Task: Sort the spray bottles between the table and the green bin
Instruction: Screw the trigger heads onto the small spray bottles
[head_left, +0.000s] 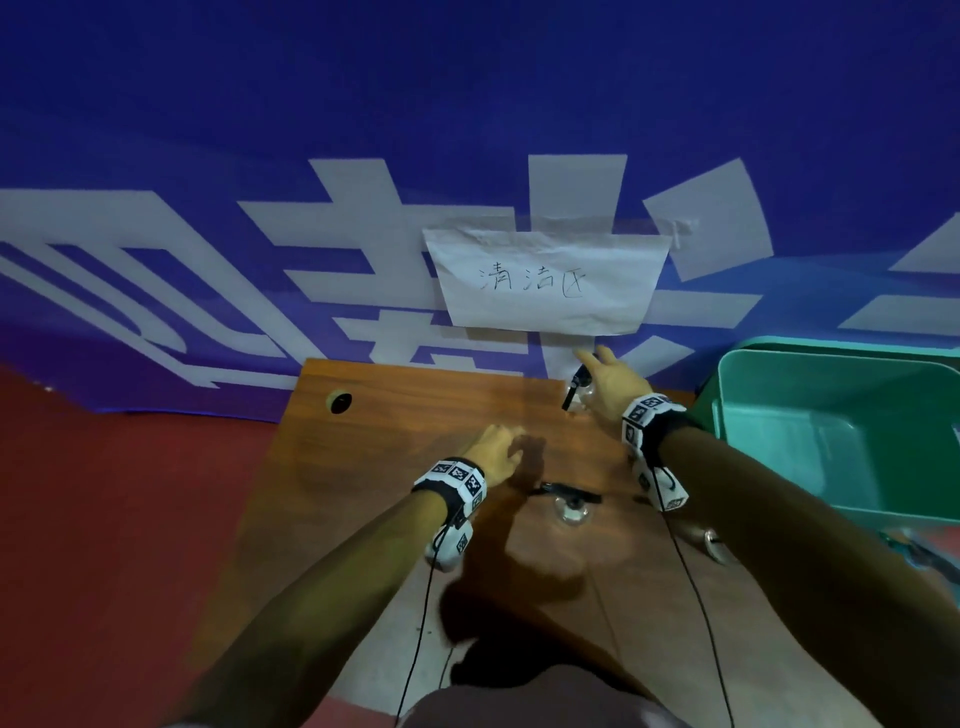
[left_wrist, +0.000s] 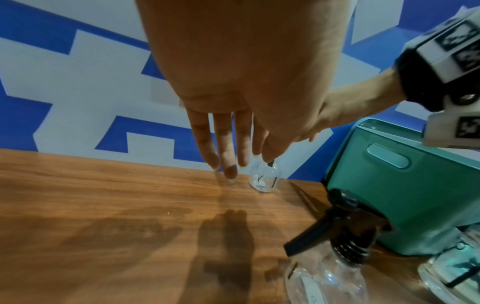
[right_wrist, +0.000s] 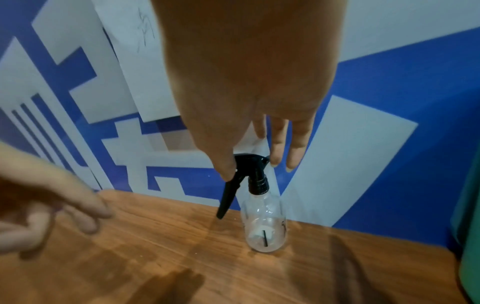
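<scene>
Clear plastic spray bottle stands upright at the table's far edge against the blue banner, its black trigger hanging leftward. Right hand hovers over its head, fingers straight, gripping nothing. Left hand hangs relaxed, empty. Another bottle stands nearer, beside the green bin.

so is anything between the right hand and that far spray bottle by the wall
Nothing visible. The right hand hangs open just above the far spray bottle, its fingers spread on both sides of the black trigger head, with only air between. The near spray bottle stands closer to the person, out of that path.
</scene>
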